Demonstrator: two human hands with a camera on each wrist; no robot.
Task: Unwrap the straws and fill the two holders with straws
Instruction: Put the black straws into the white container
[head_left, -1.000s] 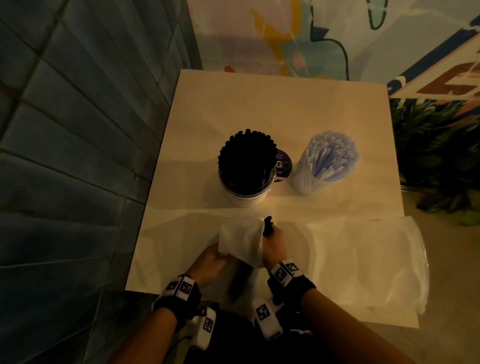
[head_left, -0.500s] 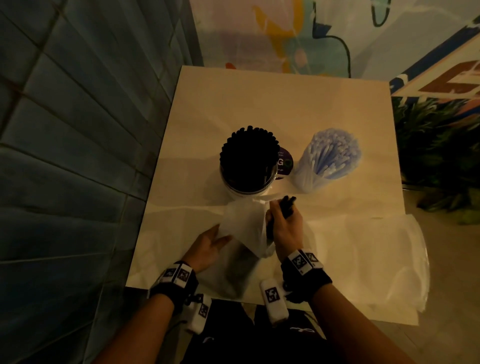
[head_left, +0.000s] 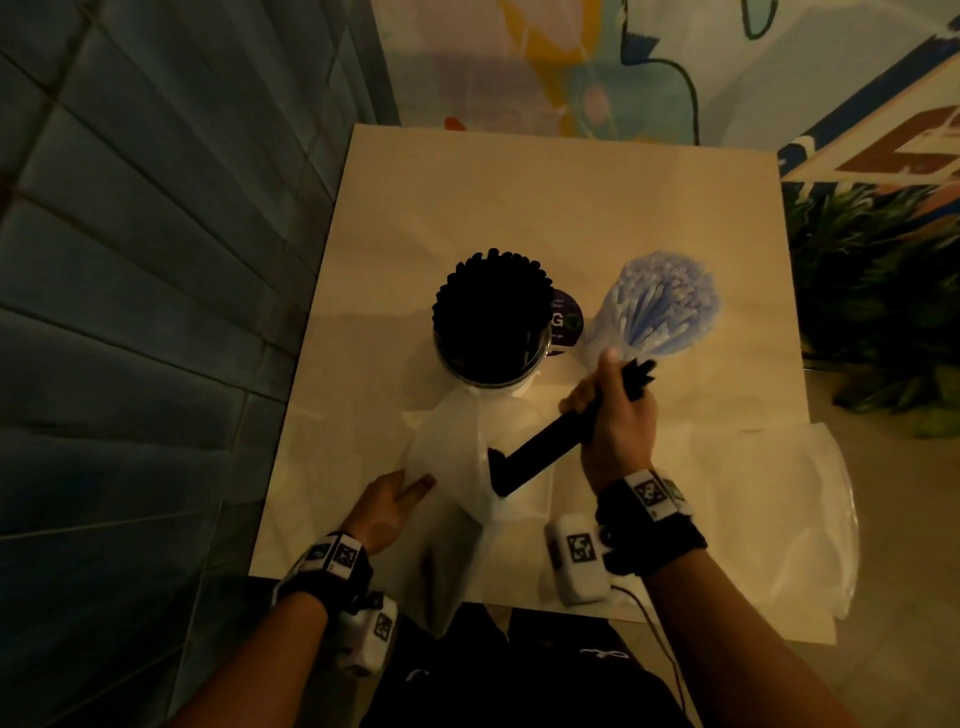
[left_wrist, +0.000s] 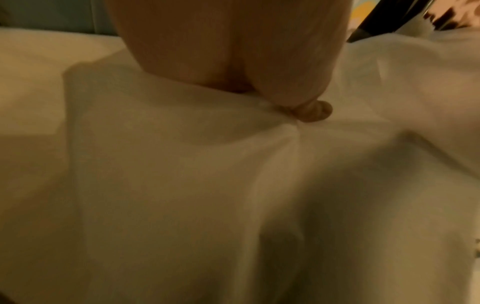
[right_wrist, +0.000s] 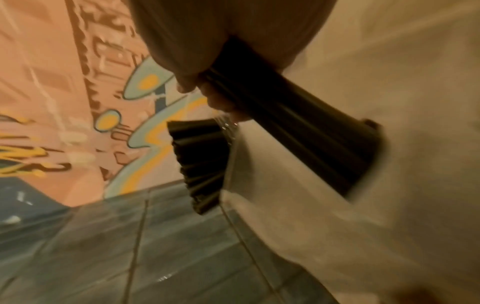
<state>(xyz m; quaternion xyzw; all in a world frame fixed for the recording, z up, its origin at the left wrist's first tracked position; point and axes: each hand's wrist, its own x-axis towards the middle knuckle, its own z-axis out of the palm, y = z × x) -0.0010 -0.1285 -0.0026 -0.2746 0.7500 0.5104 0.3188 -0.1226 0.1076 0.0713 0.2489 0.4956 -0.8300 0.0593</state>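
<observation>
Our right hand (head_left: 615, 415) is wrapped round a bundle of black straws (head_left: 540, 452), drawing it out of the white wrapper (head_left: 452, 457). The bundle slants from the hand down-left, its lower end just at the wrapper's mouth. Our left hand (head_left: 389, 499) lies with fingers out fairly flat on the wrapper, pinning it to the surface (head_left: 571, 208); the left wrist view shows a fingertip (left_wrist: 314, 113) pressing into the film, which creases around it.

The left holder (head_left: 491, 332) already looks packed with black straws. The right holder (head_left: 654, 317) carries blue-white straws. A second flat wrapper (head_left: 769, 519) lies at the right edge of the surface.

To do this step well, we judge:
- keep the left hand's pressure on the wrapper so the film does not ride along with the bundle;
- pull along the bundle's own line, not sideways, so the lower ends do not snag;
- hold the grip firm and mid-length, since one straw at the lower end already sticks out of line;
- the bundle's upper end sits just beside the right holder, so clear it before swinging;
- the left holder seems to have little room, so feed in upright and gently.
</observation>
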